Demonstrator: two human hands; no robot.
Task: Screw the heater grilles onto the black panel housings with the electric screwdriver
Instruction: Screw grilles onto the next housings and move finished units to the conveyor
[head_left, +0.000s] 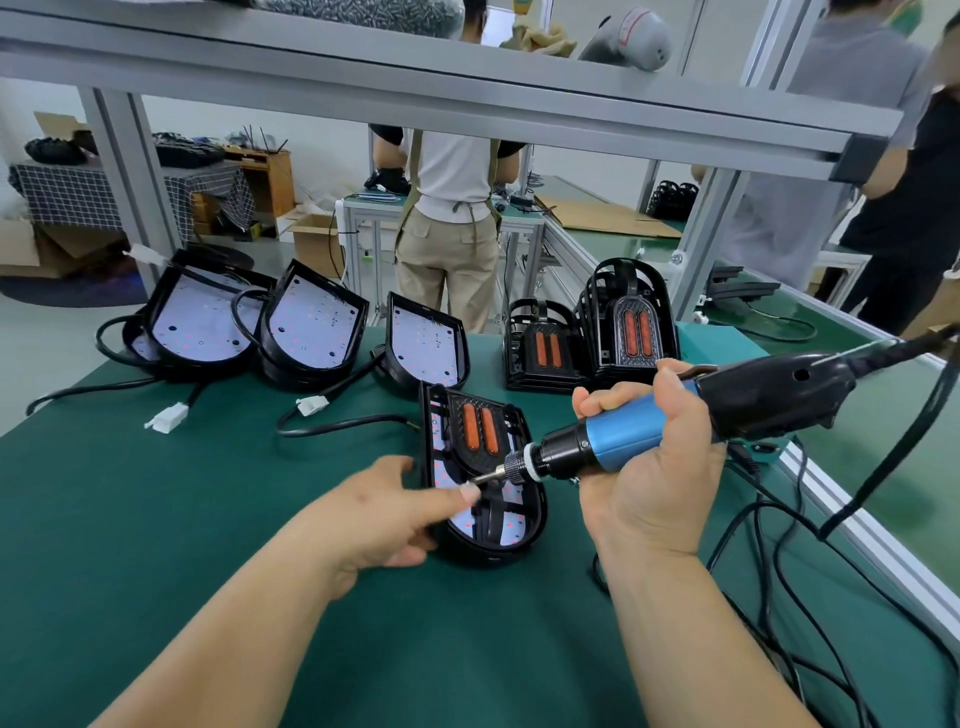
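Note:
A black panel housing (524, 525) lies on the green mat in front of me, with a heater grille (480, 428) showing two orange slots seated in its far half. My right hand (649, 467) grips the blue and black electric screwdriver (623, 434), whose bit (488, 475) points left and down into the housing. My left hand (387, 512) lies against the housing's left side, thumb and fingertip meeting at the bit's tip; a screw there is too small to tell.
Three open housings with white boards (208, 322) (314, 325) (426, 340) and their cables stand at the back left. Two stacks of grilles (540, 345) (631, 322) sit at the back right. Black cords (769, 519) trail at the right. People stand beyond the bench.

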